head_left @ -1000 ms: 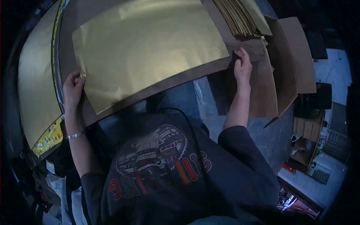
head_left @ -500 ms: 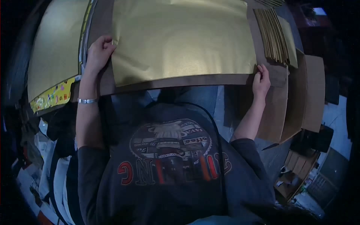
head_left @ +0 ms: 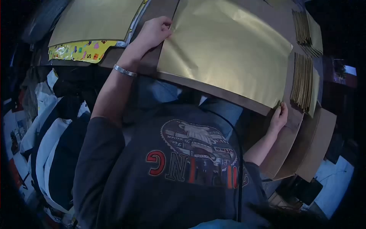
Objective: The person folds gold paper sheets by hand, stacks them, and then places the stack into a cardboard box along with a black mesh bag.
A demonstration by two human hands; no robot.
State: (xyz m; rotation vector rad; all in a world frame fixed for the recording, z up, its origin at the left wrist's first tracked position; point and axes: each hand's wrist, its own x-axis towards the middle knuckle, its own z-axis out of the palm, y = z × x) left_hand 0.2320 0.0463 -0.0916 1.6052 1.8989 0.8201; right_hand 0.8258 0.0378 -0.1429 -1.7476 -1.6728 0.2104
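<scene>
Sheet (head_left: 225, 49) flat on board (head_left: 228, 97) across the lap; left hand (head_left: 154, 32) at its left corner, right hand (head_left: 279, 116) at its right; stacked sheets (head_left: 303, 82) further right.

Both arms reach forward, spread wide. The left hand (head_left: 154, 32) is curled, fingers pinched, wrist banded with a bracelet. The right hand (head_left: 279, 116) is lower, fingers bent, thumb pressing.

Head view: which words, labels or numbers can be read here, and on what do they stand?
"NG": large outlined letters on the dark T-shirt, as seen here; the other letters of that word are unclear.
Small banner words in the shirt's round emblem: too blurred to read.
Print on the yellow patterned sheet: too small to read.
</scene>
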